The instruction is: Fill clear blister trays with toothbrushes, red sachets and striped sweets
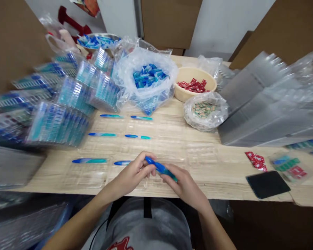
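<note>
I see the left hand [137, 172] pinching near the blue end of a blue-and-teal stick [160, 167], thumb and forefinger nearly closed on it, while the right hand [185, 182] grasps the teal end with its fingers bent over the top and its thumb below. The stick slants from ten o'clock down to four o'clock between the two hands, above the near edge of the desk [232, 161]. The forearms rise from seven and five o'clock and angle inward, so the fingertips come close together; both are cut off by the lower border. I can't make out whether the stick is one piece or two overlapping ones, since the fingers cover parts of it, and several left fingertips are tucked out of my sight. At ten o'clock from the hands, similar sticks [101, 134] lie in clear trays [86, 175], and the left hand partly hides the nearest one. A plastic bag [123, 78] of blue pieces stands at twelve o'clock, and a bowl [181, 92] of red packets [194, 85] at one. Farther out at ten o'clock, the stacked packs [59, 121] are smeared by blur, as is the grey stack [261, 104] at two. A phone [268, 184] lies just past three o'clock.
</note>
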Tool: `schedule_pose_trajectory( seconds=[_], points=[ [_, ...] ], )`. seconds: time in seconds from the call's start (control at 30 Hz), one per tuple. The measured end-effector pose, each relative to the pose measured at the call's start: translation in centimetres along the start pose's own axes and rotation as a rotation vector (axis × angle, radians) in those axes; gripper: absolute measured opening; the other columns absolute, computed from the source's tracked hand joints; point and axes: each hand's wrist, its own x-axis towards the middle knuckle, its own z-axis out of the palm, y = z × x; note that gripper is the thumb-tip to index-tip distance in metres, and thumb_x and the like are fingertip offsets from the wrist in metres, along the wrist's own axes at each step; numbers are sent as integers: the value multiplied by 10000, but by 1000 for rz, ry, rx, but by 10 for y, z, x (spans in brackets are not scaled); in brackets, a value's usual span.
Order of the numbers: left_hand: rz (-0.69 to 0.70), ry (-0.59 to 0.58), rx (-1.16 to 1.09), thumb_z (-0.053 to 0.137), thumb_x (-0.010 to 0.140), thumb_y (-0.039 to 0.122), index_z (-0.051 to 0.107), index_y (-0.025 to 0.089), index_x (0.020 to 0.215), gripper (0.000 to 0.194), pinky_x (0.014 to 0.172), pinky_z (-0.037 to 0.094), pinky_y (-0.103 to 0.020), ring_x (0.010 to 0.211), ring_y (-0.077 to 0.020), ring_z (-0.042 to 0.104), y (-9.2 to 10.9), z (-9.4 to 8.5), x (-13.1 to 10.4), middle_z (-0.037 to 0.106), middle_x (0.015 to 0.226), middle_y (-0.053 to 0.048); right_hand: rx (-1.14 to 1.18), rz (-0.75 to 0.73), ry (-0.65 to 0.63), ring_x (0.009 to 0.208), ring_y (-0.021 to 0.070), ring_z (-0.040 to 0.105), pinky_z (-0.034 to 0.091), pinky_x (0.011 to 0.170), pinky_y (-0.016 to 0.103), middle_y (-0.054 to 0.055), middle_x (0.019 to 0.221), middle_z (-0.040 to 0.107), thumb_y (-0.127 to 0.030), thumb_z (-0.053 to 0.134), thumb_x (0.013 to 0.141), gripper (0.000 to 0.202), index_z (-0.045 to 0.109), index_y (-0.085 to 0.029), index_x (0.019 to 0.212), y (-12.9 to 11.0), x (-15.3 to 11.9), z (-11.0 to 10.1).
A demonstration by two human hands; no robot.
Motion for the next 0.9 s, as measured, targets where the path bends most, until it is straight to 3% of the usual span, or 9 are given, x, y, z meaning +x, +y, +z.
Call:
schedule_pose_trajectory(
  seconds=[0.13, 0.23, 0.4, 0.57, 0.7, 0.8, 0.9],
  points=[
    [-16, 196, 160, 448, 879, 410, 472, 239, 1162, 332, 806, 496, -353, 903, -184, 628, -30, -7, -3, 656, 965, -46, -186, 70, 113, 954, 201, 666, 527, 838, 345, 62, 1041, 715, -257, 487, 917, 239, 624, -215, 1108, 46, 37, -17],
    [-39, 231, 221, 439, 878, 423, 549, 250, 1071, 282, 856, 497, -380, 963, -209, 640, -42, -16, -5, 675, 1006, -54, -511, 163, 111, 1058, 229, 619, 461, 928, 361, 109, 1117, 688, -193, 472, 914, 257, 623, -167, 1120, 79, 90, -43],
    [28, 273, 332, 450, 882, 407, 609, 263, 1001, 245, 869, 502, -359, 978, -212, 640, -39, -36, 5, 683, 1027, -39, -719, 273, 52, 1082, 248, 577, 408, 940, 339, 163, 1139, 660, -90, 411, 898, 324, 606, -85, 1156, 111, 165, -58],
    [100, 271, 447, 444, 893, 409, 614, 247, 994, 255, 855, 494, -327, 961, -205, 635, -27, -68, 35, 682, 1009, -42, -778, 313, 39, 1091, 279, 531, 381, 923, 351, 198, 1170, 618, -42, 384, 867, 344, 621, -51, 1116, 131, 184, -47],
    [201, 323, 580, 417, 888, 394, 623, 201, 958, 291, 837, 487, -322, 912, -209, 629, -10, -102, 92, 686, 967, -63, -789, 308, 29, 1077, 281, 512, 359, 918, 363, 190, 1174, 611, -44, 346, 876, 381, 593, -79, 1164, 138, 183, -47],
    [267, 430, 695, 389, 885, 295, 634, 171, 970, 287, 917, 453, -319, 994, -206, 609, 10, -122, 159, 683, 1036, -82, -792, 284, 32, 1076, 275, 503, 336, 947, 377, 171, 1173, 615, -66, 356, 882, 370, 601, -119, 1153, 143, 180, -47],
    [178, 525, 771, 344, 883, 165, 620, 143, 1071, 335, 971, 412, -282, 1101, -177, 578, 30, -134, 230, 650, 1174, -96, -785, 249, 47, 1074, 263, 517, 347, 960, 370, 169, 1178, 616, -66, 381, 870, 342, 633, -117, 1095, 150, 177, -48]
  ],
)
